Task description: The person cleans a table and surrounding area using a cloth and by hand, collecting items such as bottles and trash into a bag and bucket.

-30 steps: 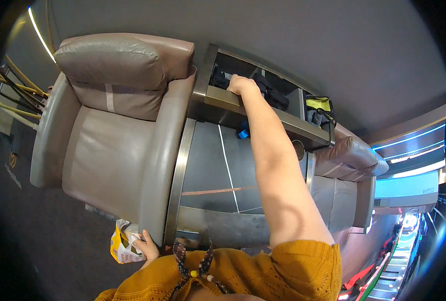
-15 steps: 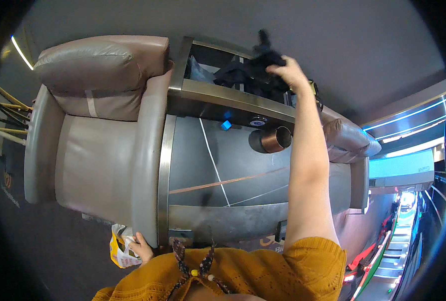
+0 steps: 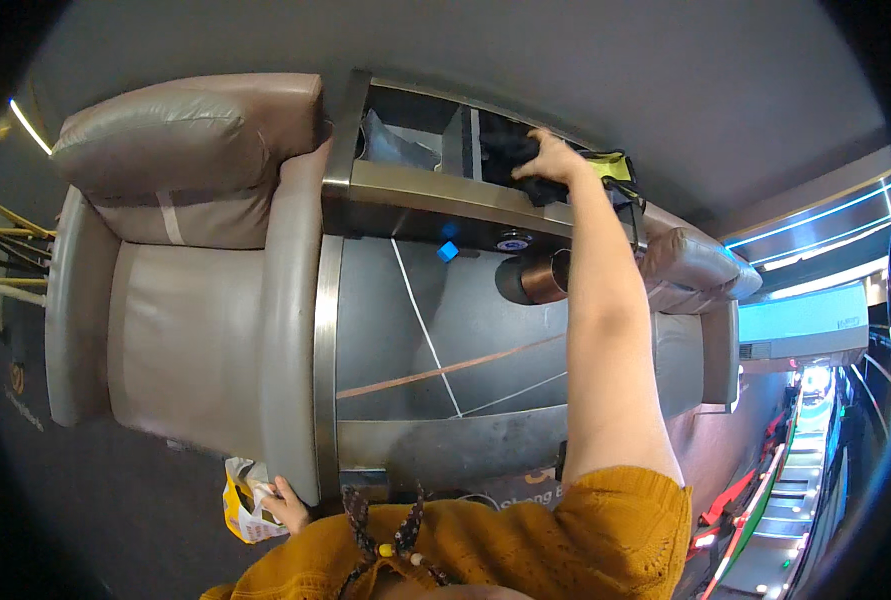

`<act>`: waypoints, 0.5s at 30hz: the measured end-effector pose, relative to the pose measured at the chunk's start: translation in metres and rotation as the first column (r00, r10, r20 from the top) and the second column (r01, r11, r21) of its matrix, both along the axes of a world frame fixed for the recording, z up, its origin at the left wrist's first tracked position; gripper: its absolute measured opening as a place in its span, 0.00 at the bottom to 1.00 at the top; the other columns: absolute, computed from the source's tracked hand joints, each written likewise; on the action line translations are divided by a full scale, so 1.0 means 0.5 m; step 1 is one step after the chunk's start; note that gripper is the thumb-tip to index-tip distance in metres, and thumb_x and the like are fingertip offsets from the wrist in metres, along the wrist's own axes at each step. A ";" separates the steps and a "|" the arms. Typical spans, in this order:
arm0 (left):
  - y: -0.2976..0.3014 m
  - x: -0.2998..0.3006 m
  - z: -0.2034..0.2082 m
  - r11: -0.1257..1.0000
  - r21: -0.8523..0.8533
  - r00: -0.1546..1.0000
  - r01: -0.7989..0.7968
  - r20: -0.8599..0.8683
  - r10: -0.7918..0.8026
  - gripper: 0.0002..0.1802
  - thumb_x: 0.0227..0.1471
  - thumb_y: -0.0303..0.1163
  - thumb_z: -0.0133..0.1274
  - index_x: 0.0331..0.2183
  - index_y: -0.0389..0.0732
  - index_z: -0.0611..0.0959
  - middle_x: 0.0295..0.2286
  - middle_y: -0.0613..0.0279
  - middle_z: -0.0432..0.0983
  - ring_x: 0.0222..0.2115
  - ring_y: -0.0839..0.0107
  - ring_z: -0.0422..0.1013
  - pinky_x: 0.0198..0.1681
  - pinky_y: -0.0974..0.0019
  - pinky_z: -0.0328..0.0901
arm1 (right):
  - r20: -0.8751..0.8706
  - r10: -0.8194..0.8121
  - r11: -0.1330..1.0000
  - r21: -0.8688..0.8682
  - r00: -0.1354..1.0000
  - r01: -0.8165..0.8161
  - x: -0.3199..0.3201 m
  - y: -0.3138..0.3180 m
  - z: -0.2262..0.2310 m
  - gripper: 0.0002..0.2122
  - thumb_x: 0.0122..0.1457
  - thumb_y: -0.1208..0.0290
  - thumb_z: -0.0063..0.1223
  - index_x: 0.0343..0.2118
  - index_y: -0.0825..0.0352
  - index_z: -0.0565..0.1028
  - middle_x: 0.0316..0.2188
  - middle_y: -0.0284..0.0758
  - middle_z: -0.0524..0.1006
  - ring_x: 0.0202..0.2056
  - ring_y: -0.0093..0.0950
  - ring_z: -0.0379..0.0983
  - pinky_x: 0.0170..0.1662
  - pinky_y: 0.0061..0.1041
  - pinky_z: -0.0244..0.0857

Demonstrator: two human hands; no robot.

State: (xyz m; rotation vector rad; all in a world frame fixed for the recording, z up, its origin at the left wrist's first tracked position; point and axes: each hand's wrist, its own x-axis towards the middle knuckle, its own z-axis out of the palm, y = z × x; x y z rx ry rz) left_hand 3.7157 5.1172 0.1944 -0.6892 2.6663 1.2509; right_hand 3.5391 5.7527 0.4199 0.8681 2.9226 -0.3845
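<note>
My right hand (image 3: 555,160) is stretched out to the far side, its fingers closed on a bundle of black cloth (image 3: 506,150). The bundle sits in a compartment of a long metal-framed console (image 3: 465,196) behind the table; whether it is a garment or a bag I cannot tell. Beside that hand is a yellow-green and black bag-like item (image 3: 610,166), partly hidden by my wrist. Low on the left, my left hand (image 3: 286,506) grips a white and yellow plastic bag (image 3: 242,512) next to the armchair's arm.
A brown leather armchair (image 3: 185,330) stands left, another seat (image 3: 700,265) right. The dark table (image 3: 385,320) carries a blue cube (image 3: 448,252) and a copper-coloured cup (image 3: 543,277). A greyish-blue item (image 3: 395,145) lies in the console's left compartment.
My right hand has lowered the black cloth into the console compartment, uncovering a divider and the yellow-green item. The left hand still holds the plastic bag.
</note>
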 end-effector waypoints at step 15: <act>-0.007 -0.024 0.014 0.992 0.015 0.982 0.128 -0.144 -0.124 0.21 0.49 0.44 0.46 0.22 0.34 0.64 0.19 0.60 0.61 0.22 0.70 0.56 0.26 0.66 0.56 | -0.554 0.194 0.960 -0.063 0.810 -0.273 0.290 -0.254 0.158 0.13 0.35 0.75 0.54 0.27 0.70 0.66 0.21 0.38 0.67 0.25 0.26 0.63 0.32 0.23 0.59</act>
